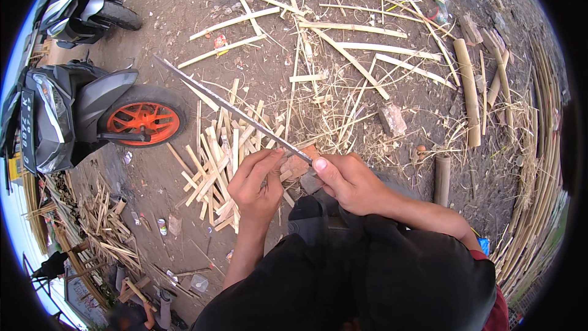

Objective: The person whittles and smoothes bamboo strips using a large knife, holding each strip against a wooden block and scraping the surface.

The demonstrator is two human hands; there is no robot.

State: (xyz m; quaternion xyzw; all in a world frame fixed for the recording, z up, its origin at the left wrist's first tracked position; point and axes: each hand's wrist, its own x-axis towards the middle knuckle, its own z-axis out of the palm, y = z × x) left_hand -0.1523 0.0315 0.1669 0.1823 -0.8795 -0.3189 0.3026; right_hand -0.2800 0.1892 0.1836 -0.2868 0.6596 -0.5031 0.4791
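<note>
A long, narrow, dark strip with a pale edge (236,110) slants from my hands out to the far left; whether it is a blade or a split of bamboo I cannot tell. My right hand (349,182) grips its near end, thumb pressed on top. Close by, my left hand (256,182) is closed in a pinch, its fingertips at the strip's lower edge; what they hold is hidden. Beneath and left of the hands lies a pile of short bamboo pieces (214,162). A reddish brick (298,164) shows behind my fingers.
Bamboo slats (355,27) and shavings litter the dirt ahead. Thick bamboo lengths (467,95) and long poles (542,147) lie right. Two motorbikes stand left, the nearer with an orange-rimmed wheel (144,121). Another heap of sticks (107,227) and a person (147,306) are lower left.
</note>
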